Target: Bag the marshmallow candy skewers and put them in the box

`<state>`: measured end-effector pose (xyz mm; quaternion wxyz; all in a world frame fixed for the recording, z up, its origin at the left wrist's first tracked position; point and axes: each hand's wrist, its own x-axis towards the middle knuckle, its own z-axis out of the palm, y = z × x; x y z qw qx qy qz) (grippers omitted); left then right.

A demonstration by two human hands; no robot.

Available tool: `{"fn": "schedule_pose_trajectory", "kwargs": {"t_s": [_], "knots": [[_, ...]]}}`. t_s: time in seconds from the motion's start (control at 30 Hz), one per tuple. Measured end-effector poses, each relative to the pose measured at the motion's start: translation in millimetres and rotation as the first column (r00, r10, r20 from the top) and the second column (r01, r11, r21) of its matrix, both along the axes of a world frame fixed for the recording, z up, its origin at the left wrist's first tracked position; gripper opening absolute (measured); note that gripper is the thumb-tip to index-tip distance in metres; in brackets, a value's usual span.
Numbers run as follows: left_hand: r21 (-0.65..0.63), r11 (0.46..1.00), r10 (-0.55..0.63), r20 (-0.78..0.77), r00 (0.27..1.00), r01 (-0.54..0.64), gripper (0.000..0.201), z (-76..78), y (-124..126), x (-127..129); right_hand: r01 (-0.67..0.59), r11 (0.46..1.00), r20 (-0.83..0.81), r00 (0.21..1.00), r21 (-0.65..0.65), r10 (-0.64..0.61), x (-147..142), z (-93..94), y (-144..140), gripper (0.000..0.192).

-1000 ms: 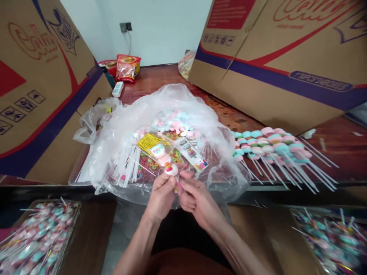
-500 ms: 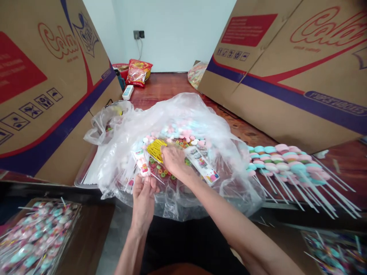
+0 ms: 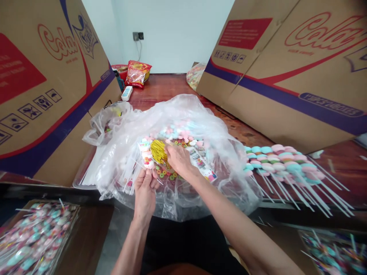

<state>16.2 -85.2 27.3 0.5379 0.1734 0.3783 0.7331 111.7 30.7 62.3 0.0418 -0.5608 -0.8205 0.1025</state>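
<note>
Left hand [image 3: 145, 186] pinches a wrapped pink-and-white marshmallow stick [image 3: 147, 157]; right hand [image 3: 179, 159], its grip's closure unclear, apparently touches thin yellow ties [image 3: 157, 150].

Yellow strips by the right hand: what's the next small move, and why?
Probably draw one of the yellow strips with the right hand: it is at their edge, while the left hand holds a wrapped candy by its lower end.

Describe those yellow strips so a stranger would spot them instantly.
Look between the large cardboard boxes for the cloudy plastic bag. Near its middle, the yellow strips lie in a bundle at the right hand. Unlike the small multicoloured rings nearby, they are long, thin and all yellow.
</note>
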Motion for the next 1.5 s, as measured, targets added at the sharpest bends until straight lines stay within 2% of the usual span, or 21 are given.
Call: {"fn": "schedule_pose_trajectory", "kwargs": {"t_s": [0.37,0.57,0.7,0.77,0.83,0.9,0.97,1.03,1.17,1.27,1.4,1.5], "knots": [[0.019,0.997,0.078,-0.031,0.997,-0.077,0.027,2.3,2,5,-0.016,1.000,-0.157,0.988,0.007,0.017,8,-0.4,-1,0.035],[-0.026,0.997,0.074,0.001,0.997,-0.074,0.030,-0.6,6,2,-0.042,0.999,-0.259,0.965,0.029,0.048,10,-5.3,3,0.022],[-0.052,0.996,0.078,-0.003,0.997,-0.078,0.029,-1.3,8,2,-0.009,0.999,-0.326,0.945,0.046,0.024,18,-2.7,0,0.020],[-0.056,0.994,0.092,-0.020,0.996,-0.093,0.029,-1.3,8,2,-0.006,0.999,-0.435,0.900,0.054,0.029,27,0.7,-10,0.020],[-0.062,0.992,0.110,-0.064,0.992,-0.114,0.029,-1.4,7,4,-0.043,0.998,-0.597,0.800,0.034,0.055,38,3.0,-26,0.019],[-0.067,0.991,0.105,-0.119,0.987,-0.113,0.027,-1.7,6,7,-0.114,0.993,-0.735,0.676,-0.031,0.055,49,2.1,-44,0.016],[-0.062,0.995,0.071,-0.151,0.986,-0.081,0.025,-2.3,4,13,-0.190,0.974,-0.801,0.599,-0.125,0.014,56,-2.5,-61,0.013],[-0.048,0.998,0.026,-0.159,0.987,-0.035,0.023,-3.0,1,21,-0.214,0.953,-0.825,0.563,-0.212,-0.057,60,-9.4,-72,0.012],[-0.022,0.998,-0.061,-0.155,0.986,0.058,0.023,-4.2,-2,34,-0.157,0.932,-0.851,0.478,-0.327,-0.218,63,-19.7,-79,0.013],[0.002,0.993,-0.112,-0.179,0.977,0.114,0.022,-4.7,-3,40,-0.125,0.926,-0.864,0.420,-0.356,-0.276,69,-21.1,-78,0.013],[-0.008,0.994,-0.110,-0.248,0.962,0.112,0.026,-5.2,-1,47,-0.092,0.927,-0.874,0.378,-0.364,-0.306,77,-22.5,-79,0.013],[-0.025,0.990,-0.139,-0.195,0.971,0.136,0.033,-4.2,2,53,-0.093,0.901,-0.876,0.294,-0.423,-0.381,79,-25.9,-83,0.015]]}}
